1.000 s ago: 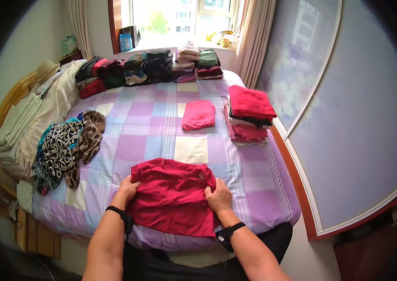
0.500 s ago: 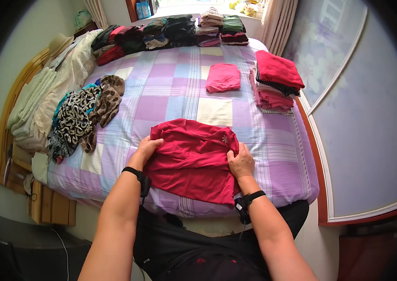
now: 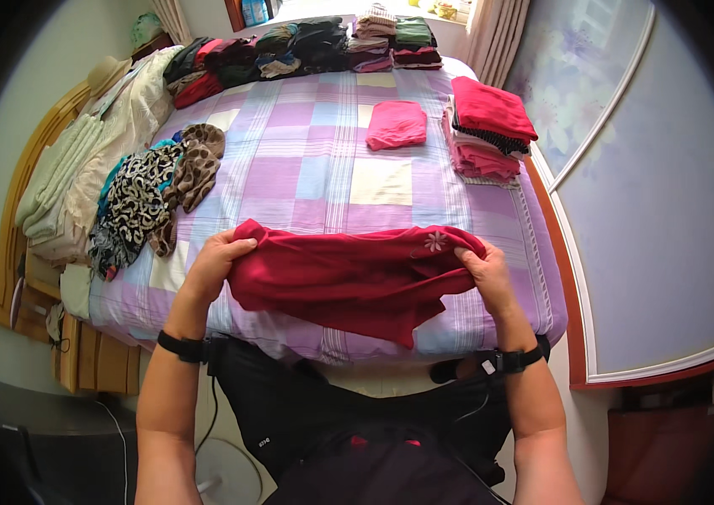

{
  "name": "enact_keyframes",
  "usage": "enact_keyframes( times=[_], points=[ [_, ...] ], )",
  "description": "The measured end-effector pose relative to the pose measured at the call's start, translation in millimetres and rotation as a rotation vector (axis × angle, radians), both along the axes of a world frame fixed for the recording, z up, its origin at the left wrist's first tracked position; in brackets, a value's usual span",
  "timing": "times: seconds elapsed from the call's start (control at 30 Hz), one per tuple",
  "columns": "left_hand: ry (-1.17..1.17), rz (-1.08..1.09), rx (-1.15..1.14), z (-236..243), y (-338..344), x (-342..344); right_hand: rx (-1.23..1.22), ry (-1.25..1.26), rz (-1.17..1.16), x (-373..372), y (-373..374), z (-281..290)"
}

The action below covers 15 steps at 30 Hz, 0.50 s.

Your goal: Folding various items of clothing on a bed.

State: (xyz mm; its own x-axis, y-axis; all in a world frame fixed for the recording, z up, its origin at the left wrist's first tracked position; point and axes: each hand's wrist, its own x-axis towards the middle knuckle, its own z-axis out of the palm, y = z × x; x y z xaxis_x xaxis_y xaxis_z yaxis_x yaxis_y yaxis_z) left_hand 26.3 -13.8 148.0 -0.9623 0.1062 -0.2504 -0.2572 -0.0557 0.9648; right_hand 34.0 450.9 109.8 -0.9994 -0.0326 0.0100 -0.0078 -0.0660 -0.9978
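A dark red garment [image 3: 340,273] with a pale flower motif near its right end is stretched between my two hands, above the near edge of the bed. My left hand [image 3: 218,259] pinches its left end, thumb on top. At the right end, my right hand [image 3: 487,271] grips the cloth beside the flower. The garment's lower edge hangs unevenly, lowest right of its middle. Beyond it, a folded pink garment [image 3: 396,124] lies flat on the bed. To the right of that stands a stack of folded clothes [image 3: 490,122], bright red on top.
The bed [image 3: 273,181] wears a purple, blue and cream checked cover. Loose patterned clothes [image 3: 142,194] lie in a heap at left, near a folded pale blanket [image 3: 62,172]. Along the far edge run several piles of clothes [image 3: 319,46]. A sliding-door wardrobe [image 3: 652,227] borders the right side.
Both hands have moved apart, pulling the dark red garment wider and lifting it off the bed. Its lower part has gathered up, and my view has shifted slightly.
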Motion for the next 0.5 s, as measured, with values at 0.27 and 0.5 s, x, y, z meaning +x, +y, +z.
enact_keyframes(
  times=[0.27,0.5],
  points=[
    [0.400,0.069,-0.108,39.2,-9.0,12.2,0.150,0.157,-0.010,-8.2,-19.0,30.3],
    [0.674,0.124,-0.127,160.4,-6.4,49.5,0.064,0.328,-0.050,22.6,-17.9,166.8]
  ],
)
